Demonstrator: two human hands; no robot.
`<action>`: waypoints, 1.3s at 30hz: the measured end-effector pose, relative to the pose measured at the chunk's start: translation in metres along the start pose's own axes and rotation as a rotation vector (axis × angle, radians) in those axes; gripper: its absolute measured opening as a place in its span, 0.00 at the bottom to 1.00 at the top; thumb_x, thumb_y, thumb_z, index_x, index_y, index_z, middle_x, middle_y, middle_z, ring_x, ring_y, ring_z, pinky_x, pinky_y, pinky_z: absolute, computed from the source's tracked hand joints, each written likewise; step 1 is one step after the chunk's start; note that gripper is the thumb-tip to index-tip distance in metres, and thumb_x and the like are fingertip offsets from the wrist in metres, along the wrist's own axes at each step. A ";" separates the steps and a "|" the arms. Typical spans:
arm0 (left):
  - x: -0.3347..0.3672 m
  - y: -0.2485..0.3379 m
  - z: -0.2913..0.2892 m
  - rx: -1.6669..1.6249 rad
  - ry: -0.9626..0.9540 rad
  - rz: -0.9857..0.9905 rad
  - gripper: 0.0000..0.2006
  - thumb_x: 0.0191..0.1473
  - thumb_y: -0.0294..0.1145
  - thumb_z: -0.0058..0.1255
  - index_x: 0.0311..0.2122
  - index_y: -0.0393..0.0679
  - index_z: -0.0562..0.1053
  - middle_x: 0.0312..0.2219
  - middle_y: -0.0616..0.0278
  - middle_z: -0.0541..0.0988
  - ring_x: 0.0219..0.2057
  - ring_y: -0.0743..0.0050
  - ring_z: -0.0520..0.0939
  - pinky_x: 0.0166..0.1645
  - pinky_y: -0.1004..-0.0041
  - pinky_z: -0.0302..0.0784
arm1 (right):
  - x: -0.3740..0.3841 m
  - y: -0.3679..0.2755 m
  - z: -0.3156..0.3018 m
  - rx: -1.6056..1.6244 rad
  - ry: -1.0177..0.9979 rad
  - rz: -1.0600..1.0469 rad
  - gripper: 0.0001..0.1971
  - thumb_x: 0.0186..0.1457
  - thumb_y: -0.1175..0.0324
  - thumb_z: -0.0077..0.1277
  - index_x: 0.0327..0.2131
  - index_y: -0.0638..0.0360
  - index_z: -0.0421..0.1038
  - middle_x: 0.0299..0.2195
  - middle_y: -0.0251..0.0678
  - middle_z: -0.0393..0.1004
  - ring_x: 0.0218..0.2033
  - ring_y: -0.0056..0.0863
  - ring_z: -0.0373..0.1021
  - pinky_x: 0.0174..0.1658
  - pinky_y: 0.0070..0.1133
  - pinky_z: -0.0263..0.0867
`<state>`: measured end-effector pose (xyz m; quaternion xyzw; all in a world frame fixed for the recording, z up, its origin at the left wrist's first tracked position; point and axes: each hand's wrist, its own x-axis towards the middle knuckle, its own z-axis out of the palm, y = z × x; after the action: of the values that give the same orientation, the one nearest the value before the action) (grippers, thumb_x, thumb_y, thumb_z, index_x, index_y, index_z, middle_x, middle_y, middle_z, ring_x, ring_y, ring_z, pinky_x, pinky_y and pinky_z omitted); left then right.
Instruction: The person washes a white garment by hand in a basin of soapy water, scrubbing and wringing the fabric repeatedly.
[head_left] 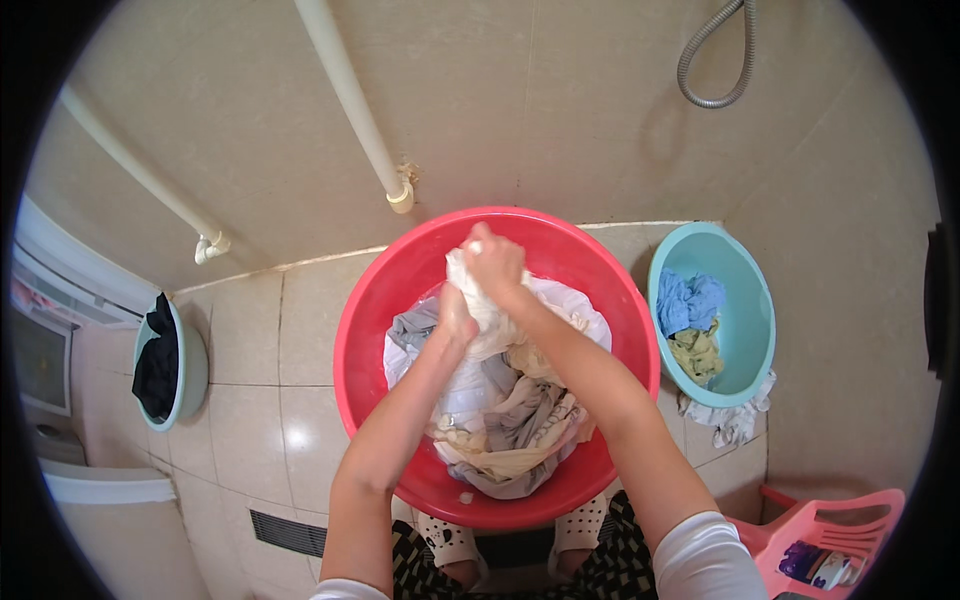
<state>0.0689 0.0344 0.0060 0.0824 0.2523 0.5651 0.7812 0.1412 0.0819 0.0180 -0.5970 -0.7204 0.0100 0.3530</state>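
Observation:
A large red basin [365, 345] sits in front of me, piled with wet white, grey and cream laundry [520, 420]. Over its far part, my right hand [495, 262] is closed in a fist on a white garment [490, 325]. Just left of it and slightly nearer, my left hand [457, 316] is closed round the same cloth. The garment hangs down between both hands onto the rest of the pile. Parts of the fingers are hidden behind the hands and fabric.
To the right stands a light-blue basin [745, 330] with blue and yellowish cloths, beside a white rag [740, 420]. A pink plastic chair [800, 520] holds a purple-and-white bottle [818, 566]. At left, a small basin [193, 370] holds black clothing [155, 365]. Pipes [355, 100] run along the wall.

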 end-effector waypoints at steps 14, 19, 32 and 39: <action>0.003 -0.013 -0.001 0.134 0.366 0.290 0.11 0.55 0.39 0.38 0.32 0.44 0.71 0.25 0.66 0.74 0.27 0.75 0.76 0.29 0.73 0.70 | -0.029 -0.023 -0.023 0.550 0.036 0.352 0.12 0.46 0.61 0.49 0.19 0.57 0.64 0.14 0.41 0.66 0.17 0.39 0.65 0.22 0.30 0.58; 0.026 0.006 -0.068 -0.054 -0.168 0.147 0.10 0.54 0.41 0.41 0.26 0.49 0.69 0.21 0.68 0.71 0.23 0.77 0.74 0.27 0.75 0.69 | -0.069 -0.059 -0.048 0.577 -0.106 0.118 0.10 0.44 0.61 0.50 0.19 0.55 0.65 0.15 0.40 0.69 0.19 0.41 0.68 0.22 0.32 0.62; 0.017 -0.016 -0.043 -0.121 -0.102 0.206 0.09 0.55 0.43 0.35 0.30 0.53 0.66 0.26 0.70 0.70 0.29 0.74 0.74 0.34 0.74 0.71 | -0.034 -0.035 -0.021 0.277 0.032 -0.108 0.07 0.42 0.65 0.47 0.22 0.56 0.62 0.14 0.40 0.69 0.17 0.40 0.69 0.18 0.33 0.63; -0.001 0.004 0.017 0.179 0.232 0.065 0.16 0.55 0.42 0.32 0.39 0.45 0.70 0.33 0.63 0.76 0.33 0.69 0.77 0.40 0.70 0.72 | 0.014 0.002 -0.014 0.241 -0.094 0.336 0.11 0.45 0.57 0.46 0.25 0.54 0.68 0.19 0.46 0.71 0.24 0.46 0.69 0.27 0.39 0.63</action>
<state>0.0738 0.0380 0.0226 0.0939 0.3874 0.5712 0.7175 0.1498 0.0888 0.0341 -0.6611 -0.6198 0.1827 0.3815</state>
